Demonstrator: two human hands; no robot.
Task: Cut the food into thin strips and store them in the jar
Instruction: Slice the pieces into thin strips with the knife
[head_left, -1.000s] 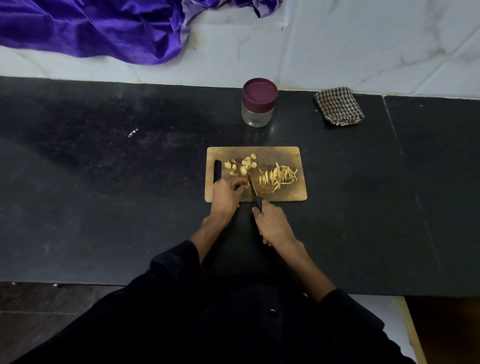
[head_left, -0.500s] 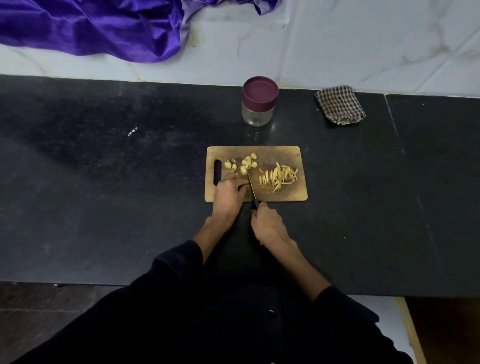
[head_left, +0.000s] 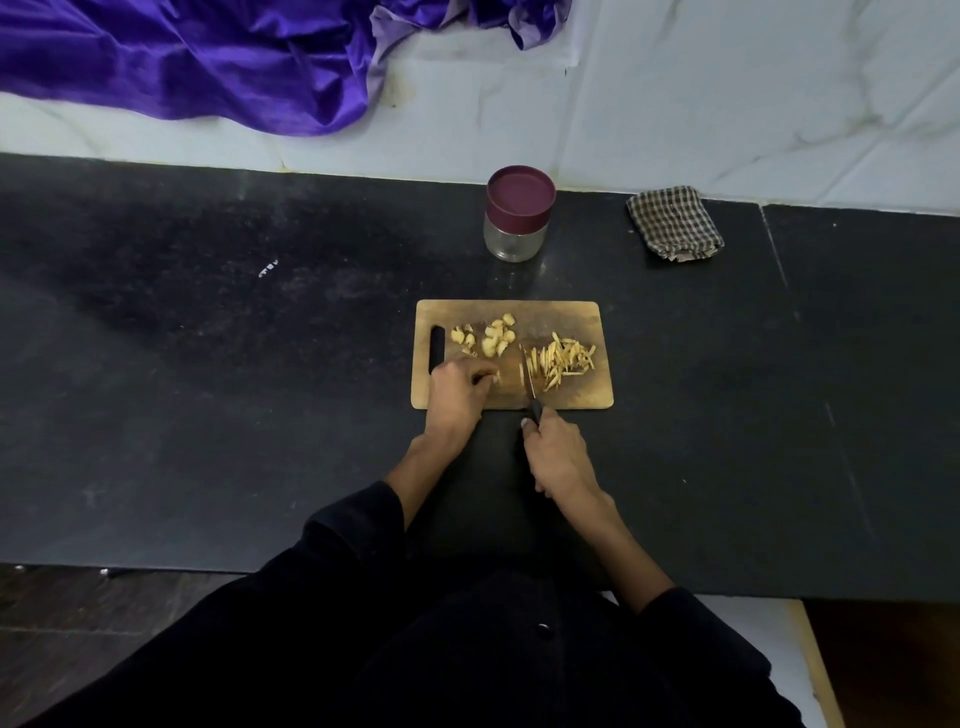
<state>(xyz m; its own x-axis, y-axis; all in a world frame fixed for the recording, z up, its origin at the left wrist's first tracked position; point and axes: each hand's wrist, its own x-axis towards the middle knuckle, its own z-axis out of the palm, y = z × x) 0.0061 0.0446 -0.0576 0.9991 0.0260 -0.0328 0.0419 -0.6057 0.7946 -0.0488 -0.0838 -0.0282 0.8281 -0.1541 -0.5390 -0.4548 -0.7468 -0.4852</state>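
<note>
A wooden cutting board (head_left: 571, 312) lies on the black counter. Pale sliced food pieces (head_left: 493, 338) sit at its left rear, and a heap of thin strips (head_left: 563, 358) lies at its right. My left hand (head_left: 457, 389) rests on the board with curled fingertips pinching a small food piece (head_left: 496, 378). My right hand (head_left: 556, 452) grips the dark handle of a knife (head_left: 530, 382), whose blade stands between the piece and the strips. A glass jar (head_left: 517, 241) with its maroon lid (head_left: 521, 195) on stands behind the board.
A folded checked cloth (head_left: 675, 223) lies at the back right of the black counter (head_left: 208, 389). Purple fabric (head_left: 208, 57) drapes over the white ledge at the back left. The counter's front edge runs just before my body.
The knife blade has shifted slightly right, away from my left fingers toward the strips. My left hand stays on the board with the piece.
</note>
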